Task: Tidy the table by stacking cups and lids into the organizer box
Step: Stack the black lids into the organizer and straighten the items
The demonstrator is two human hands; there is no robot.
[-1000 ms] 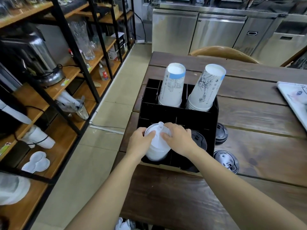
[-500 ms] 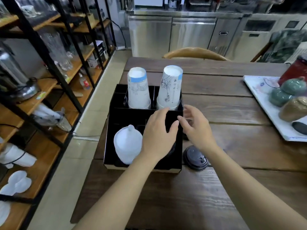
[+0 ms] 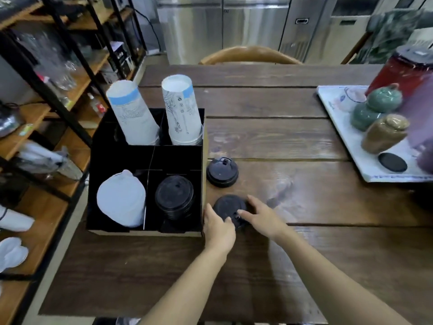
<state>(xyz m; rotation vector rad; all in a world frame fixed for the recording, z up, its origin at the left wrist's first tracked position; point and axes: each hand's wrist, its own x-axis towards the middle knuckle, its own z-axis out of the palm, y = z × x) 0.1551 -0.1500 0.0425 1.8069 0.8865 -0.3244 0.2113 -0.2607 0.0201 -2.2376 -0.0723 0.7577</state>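
1. Head view, hands: the left hand [image 3: 219,227] and the right hand [image 3: 262,216] close on a round black plastic lid [image 3: 230,207] lying flat on the dark wooden worktop [image 3: 293,141], just right of the black divided organizer box [image 3: 112,146]. Fingers of both hands touch the lid's rim from opposite sides; whether it is gripped or lifted cannot be told.
2. Head view, task items: a second round black plastic lid [image 3: 222,172] lies on the worktop just beyond the first, beside the box wall. The box's near right compartment holds a stack of black lids [image 3: 174,199]; its near left holds a stack of white domed lids [image 3: 121,199]. The two far compartments hold inverted stacks of printed white paper cups, the left [image 3: 132,113] leaning and the right [image 3: 182,111] nearly upright.
3. Step in hand, judged: pinch the lid at its rim, carry it level over the box wall, and seat it squarely on the black stack so it nests.
4. Surroundings: a white tray [image 3: 346,141] with green and brown ceramic jars [image 3: 384,132] stands well apart at right; a wooden chair back [image 3: 250,55] lies beyond. Nothing blocks the short path except the box's right wall.
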